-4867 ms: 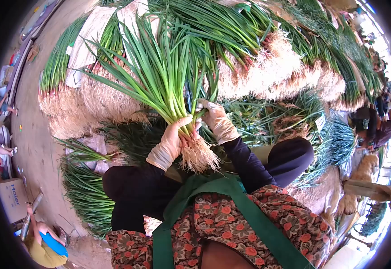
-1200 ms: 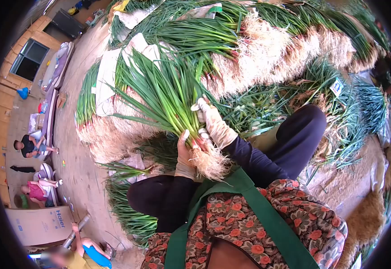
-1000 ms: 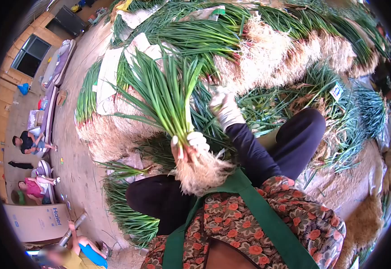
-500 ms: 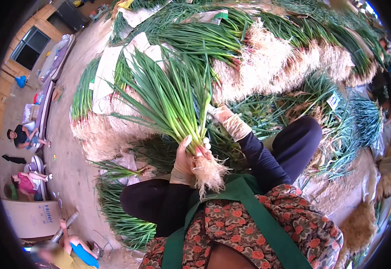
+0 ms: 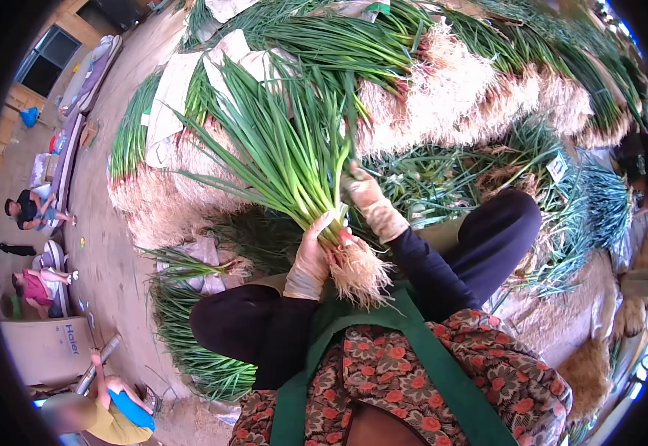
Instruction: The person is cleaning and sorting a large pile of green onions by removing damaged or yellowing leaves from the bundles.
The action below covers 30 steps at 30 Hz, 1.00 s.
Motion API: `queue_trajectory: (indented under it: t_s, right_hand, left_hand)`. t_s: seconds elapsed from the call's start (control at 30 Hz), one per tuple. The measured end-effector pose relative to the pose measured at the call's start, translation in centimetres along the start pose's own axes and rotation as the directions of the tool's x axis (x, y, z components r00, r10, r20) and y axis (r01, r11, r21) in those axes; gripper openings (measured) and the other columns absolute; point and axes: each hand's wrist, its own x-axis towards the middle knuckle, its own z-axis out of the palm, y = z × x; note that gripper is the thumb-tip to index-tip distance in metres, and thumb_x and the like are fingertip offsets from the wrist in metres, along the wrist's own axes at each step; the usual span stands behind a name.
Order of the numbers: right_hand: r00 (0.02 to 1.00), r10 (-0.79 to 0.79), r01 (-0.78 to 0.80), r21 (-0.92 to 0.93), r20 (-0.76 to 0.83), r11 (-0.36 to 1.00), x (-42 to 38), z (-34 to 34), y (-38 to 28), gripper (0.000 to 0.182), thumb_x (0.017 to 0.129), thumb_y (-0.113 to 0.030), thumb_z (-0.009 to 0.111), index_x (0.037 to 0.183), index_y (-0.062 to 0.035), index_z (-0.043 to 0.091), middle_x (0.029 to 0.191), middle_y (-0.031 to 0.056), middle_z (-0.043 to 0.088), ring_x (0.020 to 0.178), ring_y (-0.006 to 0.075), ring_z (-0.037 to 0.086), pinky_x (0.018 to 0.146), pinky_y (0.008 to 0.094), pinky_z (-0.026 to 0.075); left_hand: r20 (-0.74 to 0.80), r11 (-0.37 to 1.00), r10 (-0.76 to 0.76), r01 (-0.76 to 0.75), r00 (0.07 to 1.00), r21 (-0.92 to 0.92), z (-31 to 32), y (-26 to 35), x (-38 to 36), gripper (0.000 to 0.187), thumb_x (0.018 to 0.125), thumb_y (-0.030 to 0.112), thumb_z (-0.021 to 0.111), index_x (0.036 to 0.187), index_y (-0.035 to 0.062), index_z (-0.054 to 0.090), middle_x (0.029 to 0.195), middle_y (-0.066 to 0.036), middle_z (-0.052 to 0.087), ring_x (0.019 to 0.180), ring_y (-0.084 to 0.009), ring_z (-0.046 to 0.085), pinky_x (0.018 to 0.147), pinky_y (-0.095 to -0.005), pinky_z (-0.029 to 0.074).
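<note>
Pretty bright in here, with daylight glaring in at the far right edge. The pale roots (image 5: 454, 89) up top look nearly washed out, while it's darker around the knees. Heavy fisheye bend, black corners, the right hand (image 5: 368, 199) a touch soft, and one face smeared out.

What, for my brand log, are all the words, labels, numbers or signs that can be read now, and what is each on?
"Haier": blue print on the cardboard box.
Small white-and-blue label among the greens: too small and blurred to read.
Nothing else is legible.
</note>
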Motion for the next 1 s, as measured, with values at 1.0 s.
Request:
queue_trajectory:
  t_s: [1.0]
  right_hand:
    - [0.985, 0.086, 0.153, -0.988, 0.149, -0.034, 1.2, 12.1, -1.9, 0.043, 0.085, -0.046, 0.058, 0.092, -0.0039, 0.062, 0.068, 0.0029, 0.060, 0.049, 0.0105, 0.053, 0.046, 0.0221, 0.042]
  left_hand:
    - [-0.068, 0.988, 0.147, -0.143, 0.987, 0.054, -0.1, 4.4, -1.1, 0.034, 0.083, 0.026, 0.059, 0.105, -0.0002, 0.054, 0.078, -0.012, 0.062, 0.066, -0.0235, 0.062, 0.066, -0.0385, 0.053]
